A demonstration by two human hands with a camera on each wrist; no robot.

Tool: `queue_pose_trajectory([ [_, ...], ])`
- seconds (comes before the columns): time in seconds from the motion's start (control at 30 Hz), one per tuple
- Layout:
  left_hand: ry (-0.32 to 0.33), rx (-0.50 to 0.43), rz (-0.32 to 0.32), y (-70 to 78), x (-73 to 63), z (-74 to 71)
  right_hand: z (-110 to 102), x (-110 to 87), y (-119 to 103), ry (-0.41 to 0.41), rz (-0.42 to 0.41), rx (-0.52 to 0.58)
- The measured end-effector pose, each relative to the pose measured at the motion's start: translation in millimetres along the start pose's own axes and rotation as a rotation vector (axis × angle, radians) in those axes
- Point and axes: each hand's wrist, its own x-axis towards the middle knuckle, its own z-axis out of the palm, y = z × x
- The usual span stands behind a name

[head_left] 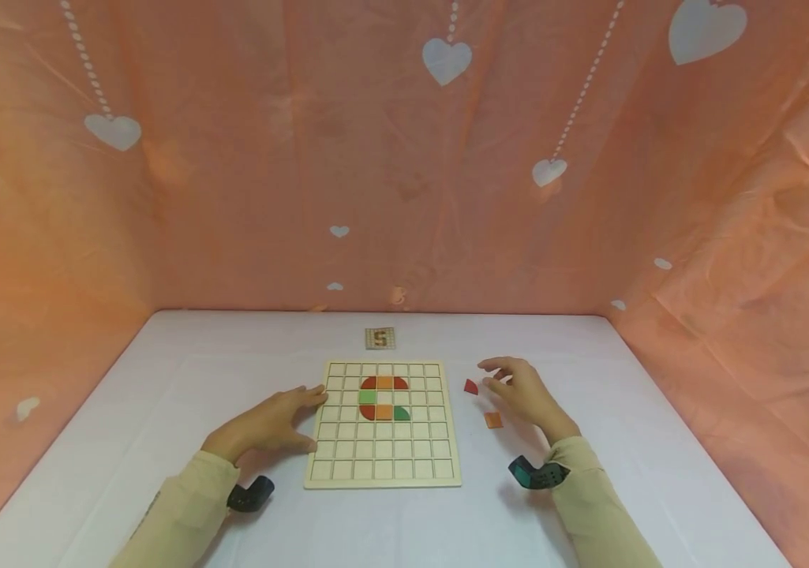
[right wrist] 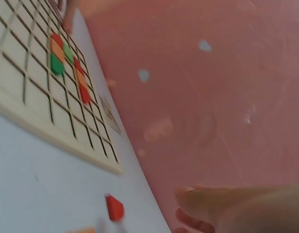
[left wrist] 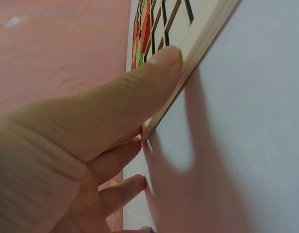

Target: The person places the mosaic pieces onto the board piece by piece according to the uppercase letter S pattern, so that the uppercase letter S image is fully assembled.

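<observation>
A pale wooden grid board (head_left: 383,471) lies on the table. In its upper cells sit red, orange, light green (head_left: 367,397) and dark green (head_left: 401,413) pieces. My left hand (head_left: 272,424) rests at the board's left edge, its thumb (left wrist: 157,63) on the rim and its fingers spread beside it. Right of the board, my right hand (head_left: 526,394) hovers over the table with fingers loosely bent and nothing visible between them. Nearest its fingertips lies a red quarter-circle piece (head_left: 471,386). An orange square piece (head_left: 493,420) is closer to me, left of the wrist.
Behind the board lies a small pattern card (head_left: 380,338) showing an S-like figure on a grid. A white cloth (head_left: 234,343) covers the table. Orange curtains (head_left: 404,158) with pale hearts enclose the back and both sides. Each wrist carries a black device (head_left: 539,473).
</observation>
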Motion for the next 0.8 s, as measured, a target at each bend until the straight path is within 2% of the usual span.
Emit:
queue_pose_trajectory([
  [0.27, -0.009, -0.014, -0.033, 2.4, -1.1, -1.0, -22.9, -2.3, 25.7, -0.068, 0.040, -0.010],
  [0.4, -0.005, -0.006, -0.022, 1.9, -1.2, -0.6, -29.8, -4.7, 37.5, -0.093, 0.019, -0.017],
  [0.63, -0.008, -0.011, -0.035, 1.5, 0.1, -0.6, -32.3, -11.6, 51.4, -0.184, 0.168, -0.013],
  [0.8, -0.014, -0.015, -0.027, 2.1, -0.6, -1.6, -30.0, -14.8, 53.0, -0.168, 0.174, 0.002],
])
